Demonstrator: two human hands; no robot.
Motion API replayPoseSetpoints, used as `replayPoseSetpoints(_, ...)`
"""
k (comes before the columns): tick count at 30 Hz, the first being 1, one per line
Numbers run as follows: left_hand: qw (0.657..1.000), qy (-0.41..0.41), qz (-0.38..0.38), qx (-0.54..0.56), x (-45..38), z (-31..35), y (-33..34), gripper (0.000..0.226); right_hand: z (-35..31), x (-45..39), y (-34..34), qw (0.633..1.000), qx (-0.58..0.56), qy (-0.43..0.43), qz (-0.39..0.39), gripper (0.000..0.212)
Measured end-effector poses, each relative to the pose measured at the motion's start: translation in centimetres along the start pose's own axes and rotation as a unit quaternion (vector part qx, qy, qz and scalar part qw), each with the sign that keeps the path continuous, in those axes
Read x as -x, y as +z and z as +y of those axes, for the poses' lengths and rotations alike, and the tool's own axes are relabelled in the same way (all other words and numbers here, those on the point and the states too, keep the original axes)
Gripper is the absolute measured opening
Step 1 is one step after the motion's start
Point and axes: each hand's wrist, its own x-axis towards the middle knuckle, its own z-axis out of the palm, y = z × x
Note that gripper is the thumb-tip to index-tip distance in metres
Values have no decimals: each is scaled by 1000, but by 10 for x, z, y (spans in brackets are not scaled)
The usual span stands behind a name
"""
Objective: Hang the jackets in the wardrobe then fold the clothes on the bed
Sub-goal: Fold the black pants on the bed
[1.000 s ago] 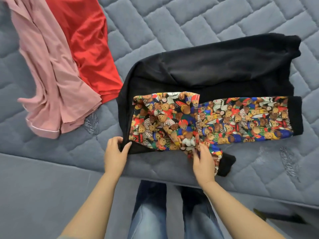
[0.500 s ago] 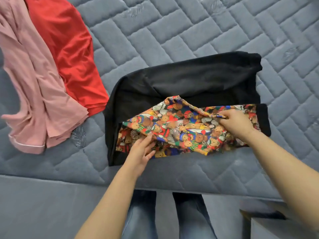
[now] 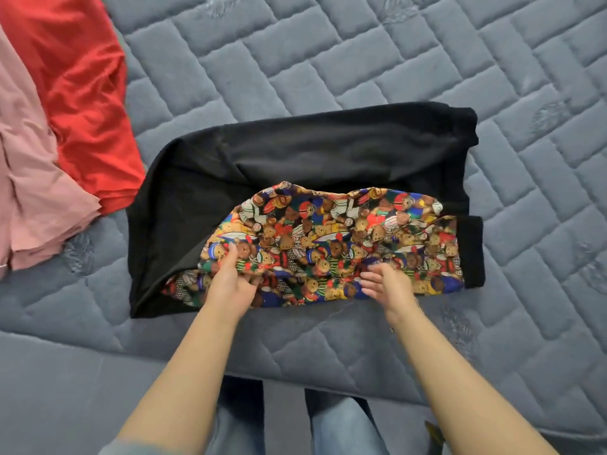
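Two bare hands are low in the middle of the head view, both on one garment. That garment is a black sweatshirt with teddy-bear print sleeves (image 3: 305, 165), lying folded across the centre of the frame on the grey-blue quilted mattress (image 3: 361, 54). Its printed sleeves (image 3: 345, 244) are laid over the near half, and a black cuff (image 3: 471, 251) sticks out at the right end.

Left hand (image 3: 231, 280) is down on the print, fingers curled into the cloth and bunching a fold of it. Right hand (image 3: 389, 284) sits just beside it, fingers spread and fairly straight, tips on or just above the print; I can't tell if they press.

Upper left of the frame, a red cloth garment (image 3: 82, 93) lies next to a dusty pink garment (image 3: 26, 192), the pink one overlapping the red's lower edge. Blue jeans legs (image 3: 341, 425) show at the bottom edge.
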Motion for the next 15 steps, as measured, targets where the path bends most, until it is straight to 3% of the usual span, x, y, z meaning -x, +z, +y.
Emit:
replayPoseSetpoints(2, 1000, 12, 15, 14, -2, -5, 4, 33, 13, -10, -11, 986, -107, 95, -83, 41)
replayPoseSetpoints(4, 999, 22, 24, 14, 0, -9, 7, 35, 12, -20, -14, 965, -198, 117, -129, 49)
replayPoseSetpoints(8, 997, 52, 33, 50, 4, -12, 7, 34, -16, -32, -4, 904, -370, 155, -150, 49)
replayPoseSetpoints(11, 995, 75, 23, 69, 9, -11, 5, 30, -42, -36, -6, 900, -389, 104, -167, 42)
replayPoseSetpoints(15, 994, 70, 34, 74, 9, -28, 3, 25, -63, -47, -42, 911, -374, -29, -171, 33)
